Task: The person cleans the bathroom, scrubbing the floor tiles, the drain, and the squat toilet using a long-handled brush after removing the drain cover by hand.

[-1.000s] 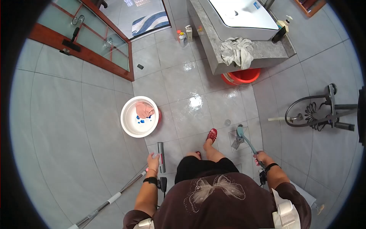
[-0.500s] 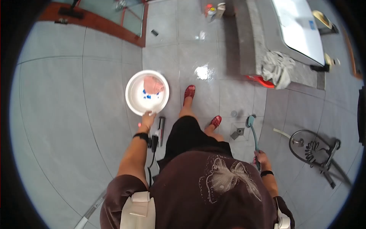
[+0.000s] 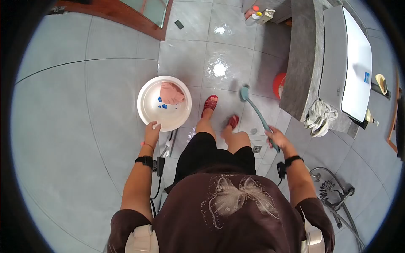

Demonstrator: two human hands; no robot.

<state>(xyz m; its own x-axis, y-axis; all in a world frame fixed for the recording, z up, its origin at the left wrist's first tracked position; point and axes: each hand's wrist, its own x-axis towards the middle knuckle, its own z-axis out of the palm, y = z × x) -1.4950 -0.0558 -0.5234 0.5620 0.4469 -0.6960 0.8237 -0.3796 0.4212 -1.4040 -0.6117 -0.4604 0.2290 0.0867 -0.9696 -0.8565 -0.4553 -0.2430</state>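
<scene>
In the head view, my left hand (image 3: 152, 133) grips the near rim of a round white basin (image 3: 144, 114), fingers closed over its edge. Inside the basin lie a bunched pink cloth (image 3: 171, 93) and several small blue pieces (image 3: 163, 106). My right hand (image 3: 276, 138) is wrapped round the handle of a long-handled teal scrub brush (image 3: 257, 113). The brush's head points up and left, above the tiles in front of my right foot.
A stone counter (image 3: 300, 63) on the right carries a white appliance (image 3: 333, 59) and a crumpled grey cloth (image 3: 321, 118). Below it shows a red bucket (image 3: 278, 84). Bottles (image 3: 253, 17) stand at the back; a shower hose (image 3: 331, 192) is at lower right. The floor (image 3: 219, 69) shines wet.
My right hand has raised the scrub brush forward and to the left, away from the floor drain. My left hand still grips the basin, which is slightly larger in view.
</scene>
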